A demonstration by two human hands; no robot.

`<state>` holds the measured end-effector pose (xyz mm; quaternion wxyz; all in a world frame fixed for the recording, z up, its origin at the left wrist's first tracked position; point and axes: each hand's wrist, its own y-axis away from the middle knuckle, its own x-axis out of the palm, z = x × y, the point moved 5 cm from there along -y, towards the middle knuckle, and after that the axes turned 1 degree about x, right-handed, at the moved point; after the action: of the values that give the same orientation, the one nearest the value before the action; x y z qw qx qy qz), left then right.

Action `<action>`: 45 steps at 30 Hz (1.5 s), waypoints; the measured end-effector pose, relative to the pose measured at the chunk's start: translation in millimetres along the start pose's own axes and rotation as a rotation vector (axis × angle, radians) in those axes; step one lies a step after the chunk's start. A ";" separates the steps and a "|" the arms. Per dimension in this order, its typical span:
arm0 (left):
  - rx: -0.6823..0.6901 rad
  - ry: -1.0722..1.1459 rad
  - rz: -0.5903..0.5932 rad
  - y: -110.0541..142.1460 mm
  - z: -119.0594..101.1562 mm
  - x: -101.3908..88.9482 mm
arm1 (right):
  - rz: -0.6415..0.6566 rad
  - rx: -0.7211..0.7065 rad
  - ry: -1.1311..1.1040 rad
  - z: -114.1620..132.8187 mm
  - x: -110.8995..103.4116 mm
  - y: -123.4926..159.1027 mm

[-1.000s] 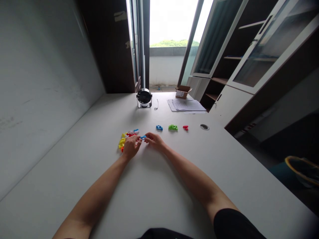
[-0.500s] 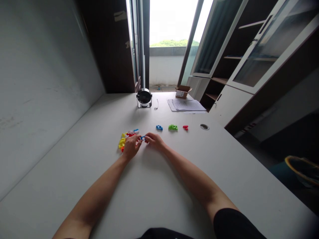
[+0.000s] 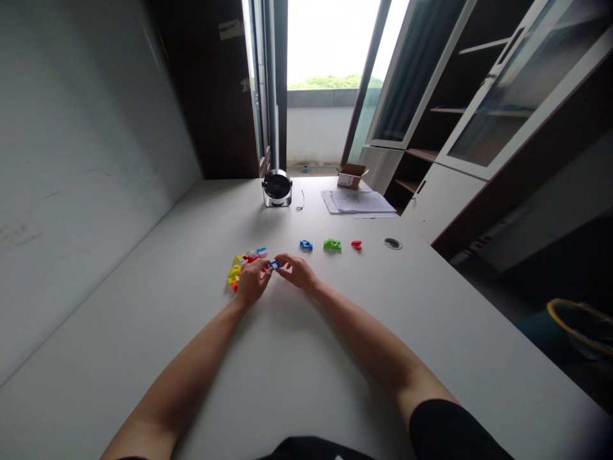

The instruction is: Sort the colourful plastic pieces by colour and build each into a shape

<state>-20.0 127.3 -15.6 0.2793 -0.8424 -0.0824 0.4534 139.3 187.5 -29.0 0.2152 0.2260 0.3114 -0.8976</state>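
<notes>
Between my two hands is a small blue-and-white plastic toy piece (image 3: 274,264), too small to make out in detail. My left hand (image 3: 253,280) is closed on its left side, fingertips pinching it. From the right, the fingers and thumb of my right hand (image 3: 295,271) grip the same piece. Beside and partly behind my left hand lies a pile of yellow, red, white, orange and blue plastic pieces (image 3: 234,275). Beyond my right hand, a blue toy piece (image 3: 306,245), a green toy piece (image 3: 332,245) and a red piece (image 3: 356,245) stand in a row.
A round black device on a stand (image 3: 277,188) is at the table's far edge, with a thin cord (image 3: 301,201) beside it. Papers (image 3: 361,202) and an open cardboard box (image 3: 352,176) lie at the back right. A round cable hole (image 3: 393,244) is at right.
The blue-and-white piece has turned slightly in my fingers, and my right fingertips have shifted a little around it. The pile and the row of pieces stay put.
</notes>
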 end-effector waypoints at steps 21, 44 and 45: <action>-0.009 0.061 0.019 -0.7 1.5 1.3 | -0.036 -0.021 0.076 -1.3 -6.1 2.4; -0.032 -0.007 0.038 -0.4 2.3 1.4 | -0.014 -0.032 0.205 -1.6 -8.2 0.5; -0.035 -0.005 0.033 -0.3 2.5 1.3 | -0.020 -0.019 0.261 -3.7 -10.9 0.5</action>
<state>-21.2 129.0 -17.5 0.2566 -0.8472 -0.0771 0.4588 149.4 192.3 -25.9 0.1662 0.3356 0.3476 -0.8596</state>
